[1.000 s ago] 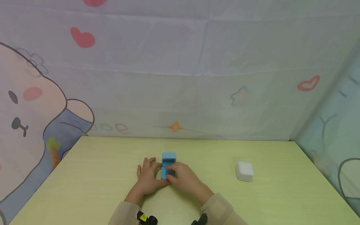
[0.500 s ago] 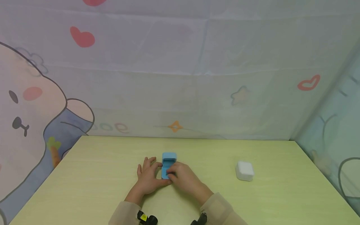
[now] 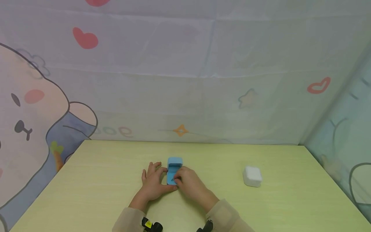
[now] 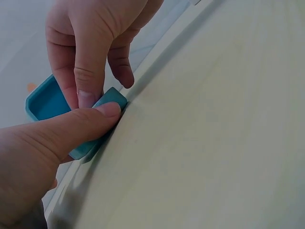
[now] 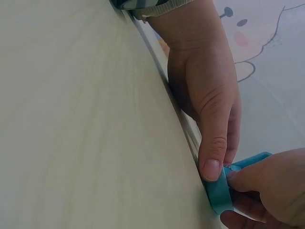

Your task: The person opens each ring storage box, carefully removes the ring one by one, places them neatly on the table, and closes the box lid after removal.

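- Box [image 3: 173,170], blue, lid raised: on bench [image 3: 116,167], gripped by left hand [image 3: 153,185].
- Right hand [image 3: 189,182]: fingertips bent close together over base [image 3: 169,178]; grip on anything unclear.
- Change from a second ago: fingertips slightly further right, more base exposed; handling inside apparently unfinished.

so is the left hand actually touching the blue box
Touching: the left wrist view shows the left hand with its thumb lying across the blue box's side, no gap between them.
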`<control>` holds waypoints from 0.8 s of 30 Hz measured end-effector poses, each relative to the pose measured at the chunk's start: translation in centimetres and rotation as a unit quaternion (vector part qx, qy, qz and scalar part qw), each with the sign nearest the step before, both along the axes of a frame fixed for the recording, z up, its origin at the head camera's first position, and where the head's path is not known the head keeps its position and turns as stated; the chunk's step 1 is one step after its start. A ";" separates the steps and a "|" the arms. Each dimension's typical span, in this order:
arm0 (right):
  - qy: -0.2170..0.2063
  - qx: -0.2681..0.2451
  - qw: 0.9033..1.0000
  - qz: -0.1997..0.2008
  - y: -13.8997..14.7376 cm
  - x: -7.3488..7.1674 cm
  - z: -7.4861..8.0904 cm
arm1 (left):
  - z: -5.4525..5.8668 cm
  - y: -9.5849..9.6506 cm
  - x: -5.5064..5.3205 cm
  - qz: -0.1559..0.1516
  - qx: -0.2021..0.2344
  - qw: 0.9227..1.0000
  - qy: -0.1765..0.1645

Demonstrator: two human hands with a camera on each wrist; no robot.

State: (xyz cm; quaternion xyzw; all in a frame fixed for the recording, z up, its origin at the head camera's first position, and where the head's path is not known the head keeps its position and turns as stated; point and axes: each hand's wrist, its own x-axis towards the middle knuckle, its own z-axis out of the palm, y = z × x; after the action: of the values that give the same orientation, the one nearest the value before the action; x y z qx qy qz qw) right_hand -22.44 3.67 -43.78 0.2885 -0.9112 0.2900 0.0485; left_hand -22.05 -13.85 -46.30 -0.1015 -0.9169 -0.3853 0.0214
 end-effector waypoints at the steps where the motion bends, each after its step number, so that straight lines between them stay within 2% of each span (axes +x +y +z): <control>1: 0.000 0.000 1.000 -0.001 0.0 0.0 0.0 | 0.0 0.0 0.0 0.000 0.000 1.000 0.000; 24: 0.004 0.008 1.000 -0.023 -0.1 0.3 0.1 | 0.1 0.0 0.2 -0.002 0.003 1.000 -0.007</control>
State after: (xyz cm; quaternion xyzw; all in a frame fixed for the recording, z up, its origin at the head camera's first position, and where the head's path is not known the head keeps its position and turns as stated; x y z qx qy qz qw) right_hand -22.16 3.53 -43.70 0.2694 -0.9195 0.2806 0.0561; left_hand -21.89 -13.81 -46.16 -0.1003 -0.9156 -0.3891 0.0150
